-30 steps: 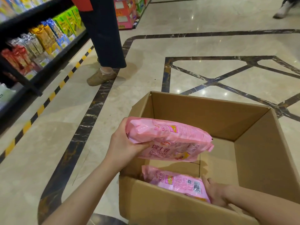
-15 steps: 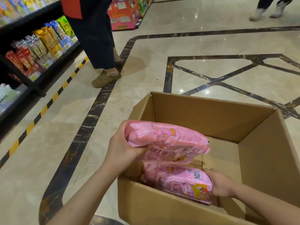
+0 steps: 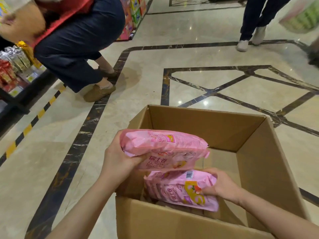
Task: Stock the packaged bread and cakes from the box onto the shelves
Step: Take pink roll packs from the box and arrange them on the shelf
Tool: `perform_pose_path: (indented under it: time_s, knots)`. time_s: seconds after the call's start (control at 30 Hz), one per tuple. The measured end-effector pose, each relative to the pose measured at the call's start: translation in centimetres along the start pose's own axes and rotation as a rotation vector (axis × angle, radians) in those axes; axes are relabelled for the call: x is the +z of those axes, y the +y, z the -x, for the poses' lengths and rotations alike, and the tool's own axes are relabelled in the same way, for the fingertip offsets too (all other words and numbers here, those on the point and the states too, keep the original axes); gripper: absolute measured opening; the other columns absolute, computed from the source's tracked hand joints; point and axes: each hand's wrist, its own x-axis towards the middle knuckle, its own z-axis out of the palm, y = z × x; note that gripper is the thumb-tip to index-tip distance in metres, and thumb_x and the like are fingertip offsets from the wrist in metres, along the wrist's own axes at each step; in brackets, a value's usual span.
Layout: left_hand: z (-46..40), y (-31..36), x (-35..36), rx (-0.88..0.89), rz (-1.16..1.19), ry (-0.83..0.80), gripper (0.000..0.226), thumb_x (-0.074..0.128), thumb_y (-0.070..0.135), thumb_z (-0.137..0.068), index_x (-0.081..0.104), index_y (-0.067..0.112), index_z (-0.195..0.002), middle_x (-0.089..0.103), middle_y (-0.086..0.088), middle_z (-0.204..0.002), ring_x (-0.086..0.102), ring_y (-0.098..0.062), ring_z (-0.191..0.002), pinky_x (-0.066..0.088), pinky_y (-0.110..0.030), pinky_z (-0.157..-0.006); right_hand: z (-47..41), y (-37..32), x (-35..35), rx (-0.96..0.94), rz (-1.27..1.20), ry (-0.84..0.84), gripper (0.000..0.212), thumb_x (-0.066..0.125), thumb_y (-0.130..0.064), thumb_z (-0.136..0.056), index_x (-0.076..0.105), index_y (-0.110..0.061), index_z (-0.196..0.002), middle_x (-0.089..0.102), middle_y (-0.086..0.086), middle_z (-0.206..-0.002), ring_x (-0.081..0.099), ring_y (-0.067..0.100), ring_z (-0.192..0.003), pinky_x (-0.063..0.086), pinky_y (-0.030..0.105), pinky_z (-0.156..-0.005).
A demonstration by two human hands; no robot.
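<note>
Polished marble floor (image 3: 198,80) with dark inlaid lines runs around our open cardboard box (image 3: 269,169), which sits in the aisle with the shelves (image 3: 15,78) off to our left. Our left hand (image 3: 119,163) has its fingers curled round the end of one pink cake pack (image 3: 164,149), holding it level above the box's left side. Our right hand (image 3: 222,185) grips the end of a second pink pack (image 3: 181,190), tilted and raised just above the near wall, close beneath the first. We cannot tell whether more packs lie deeper in the box, since the near wall hides the bottom. From here the risk looks like this: each pack hangs from one end only, so the slick wrapper could slip or the soft cakes inside could get squeezed. Another person in dark trousers (image 3: 77,49) is bent over right beside the shelves, so turning that way with both hands full could mean a bump.
</note>
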Motion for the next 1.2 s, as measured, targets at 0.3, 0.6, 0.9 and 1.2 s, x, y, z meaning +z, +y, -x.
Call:
perform_pose_path:
  time_s: [0.3,0.6,0.9,1.2]
  knots:
    - [-1.7,0.9,-1.6,-0.059,0.124,0.116,0.07,0.092,0.014,-0.051,0.058,0.02,-0.112,0.066,0.003,-0.104,0.063,-0.013,-0.096,0.05,-0.023,-0.078,4.4,-4.2,-2.5,0.026,-0.37,0.118,0.068,0.091,-0.01,-0.048,0.061,-0.011,-0.109,0.074,0.003,-0.096,0.071,0.019,-0.087,0.056,0.028,-0.071]
    - [-2.7,10.3,-8.7,-0.233,0.335,0.121,0.081,0.092,0.033,-0.033,0.061,0.025,-0.108,0.07,0.002,-0.105,0.068,-0.019,-0.095,0.056,-0.046,-0.081,13.2,-16.7,-9.4,0.05,-0.664,0.032,0.067,0.087,-0.004,-0.048,0.06,0.0,-0.11,0.068,0.028,-0.101,0.067,0.044,-0.089,0.057,0.045,-0.072]
    - [-2.3,27.1,-22.0,-0.289,0.598,-0.005,0.082,0.09,0.022,-0.037,0.062,0.011,-0.114,0.07,-0.016,-0.106,0.068,-0.038,-0.094,0.052,-0.058,-0.083,23.0,-34.7,-14.9,0.086,-0.847,-0.169,0.074,0.082,0.0,-0.035,0.062,0.005,-0.106,0.061,0.04,-0.105,0.065,0.045,-0.083,0.056,0.044,-0.067]
    - [1.1,44.1,-36.3,-0.235,0.769,-0.119,0.078,0.089,0.018,-0.048,0.06,0.006,-0.12,0.07,-0.018,-0.107,0.07,-0.034,-0.091,0.058,-0.04,-0.067,32.5,-52.4,-18.4,-0.007,-0.823,-0.211,0.087,0.089,-0.006,-0.028,0.062,0.01,-0.109,0.06,0.04,-0.105,0.064,0.046,-0.087,0.054,0.049,-0.077]
